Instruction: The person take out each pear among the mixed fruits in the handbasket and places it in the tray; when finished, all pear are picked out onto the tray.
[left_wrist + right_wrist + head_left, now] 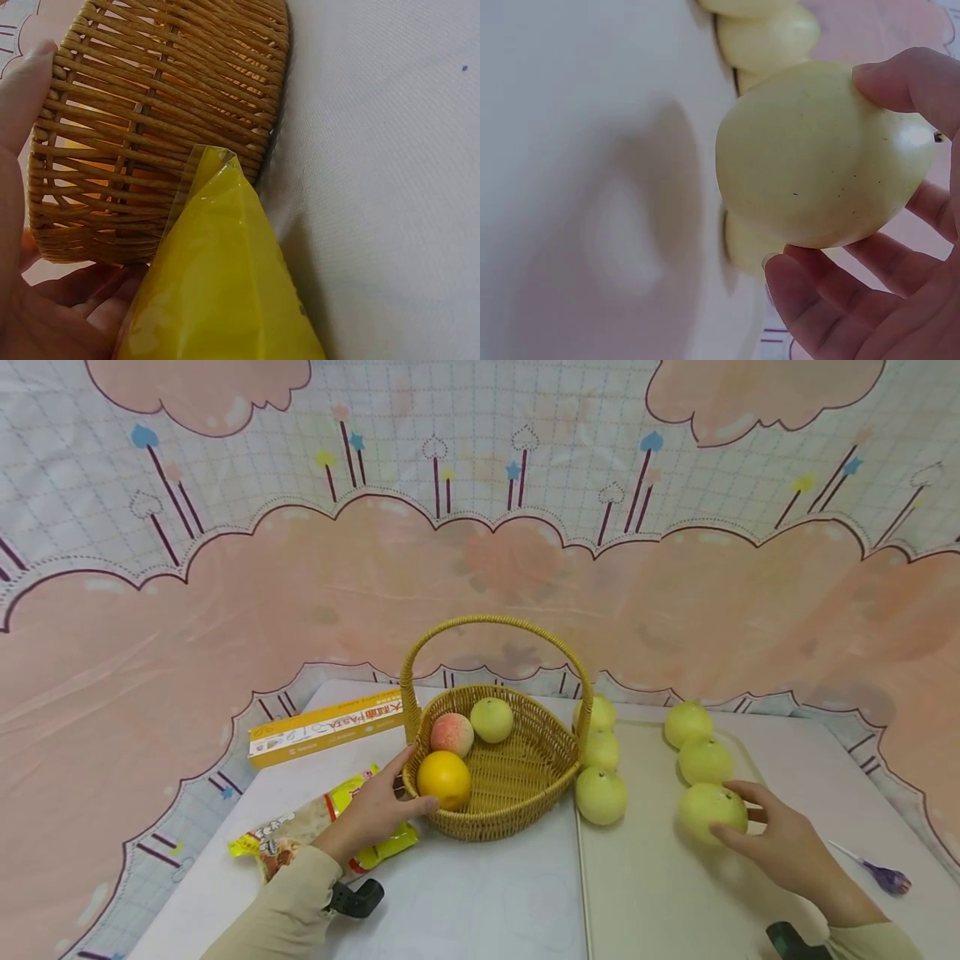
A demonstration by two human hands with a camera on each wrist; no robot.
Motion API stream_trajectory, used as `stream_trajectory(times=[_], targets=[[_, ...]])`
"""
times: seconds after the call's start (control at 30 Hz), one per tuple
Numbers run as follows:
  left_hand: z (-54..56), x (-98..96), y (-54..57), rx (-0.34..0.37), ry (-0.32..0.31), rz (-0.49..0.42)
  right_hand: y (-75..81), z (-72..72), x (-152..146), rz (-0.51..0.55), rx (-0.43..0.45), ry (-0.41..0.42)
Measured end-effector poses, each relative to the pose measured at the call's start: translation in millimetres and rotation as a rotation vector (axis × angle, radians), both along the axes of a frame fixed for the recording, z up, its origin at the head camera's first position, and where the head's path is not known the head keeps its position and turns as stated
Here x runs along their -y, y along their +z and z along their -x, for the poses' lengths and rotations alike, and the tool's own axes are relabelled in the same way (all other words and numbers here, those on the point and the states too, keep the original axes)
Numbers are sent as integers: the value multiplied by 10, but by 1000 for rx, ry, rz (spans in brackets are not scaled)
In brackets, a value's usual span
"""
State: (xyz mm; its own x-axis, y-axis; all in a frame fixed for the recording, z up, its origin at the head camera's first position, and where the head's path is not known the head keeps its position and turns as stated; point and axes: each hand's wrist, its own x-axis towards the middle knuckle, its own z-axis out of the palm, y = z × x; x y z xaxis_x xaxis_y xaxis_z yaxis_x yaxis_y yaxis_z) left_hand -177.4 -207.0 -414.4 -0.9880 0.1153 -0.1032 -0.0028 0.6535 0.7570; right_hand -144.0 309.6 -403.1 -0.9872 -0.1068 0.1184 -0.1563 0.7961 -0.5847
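Observation:
My left hand grips the near-left rim of a woven basket, its thumb at the rim and fingers outside. An orange, a peach and a round pale green pear lie in the basket. My right hand holds another pale green pear between thumb and fingers, over the beige tray; a shadow falls on the tray below. Behind it, two more pears sit in a row. Three others line the tray's left edge beside the basket.
A yellow pasta box lies behind the left arm. Under that arm is a yellow-ended food packet, one end against the basket in the left wrist view. A wrapped lollipop lies right of the tray. A patterned cloth hangs behind.

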Motion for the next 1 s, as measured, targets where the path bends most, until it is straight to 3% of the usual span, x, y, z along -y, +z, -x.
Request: stream_trajectory(times=[0.5,1.0], targets=[[21,10,-39,-7,-1,-1,-134,110,-219,-15,81,-28],[17,8,-27,-8,-4,-12,-141,199,-229,-20,51,-24]])
